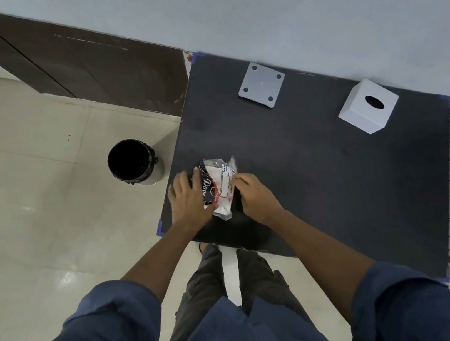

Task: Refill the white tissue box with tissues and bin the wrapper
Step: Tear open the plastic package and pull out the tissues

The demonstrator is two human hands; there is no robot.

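While the person stands at the near edge of the dark surface (336,182), both hands work on the wrapped tissue pack (219,188), which lies at the surface's near left part. Left hand (190,197): grip closed around the pack's left side, holding it down. Right hand (253,192): fingertips pinching the clear wrapper at the pack's right edge. White tissue box (367,106): upright at the far right, well apart from the pack, its oval slot facing up. White base plate (261,84): flat near the far edge. Black-lined bin (133,162): on the floor just left of the surface.
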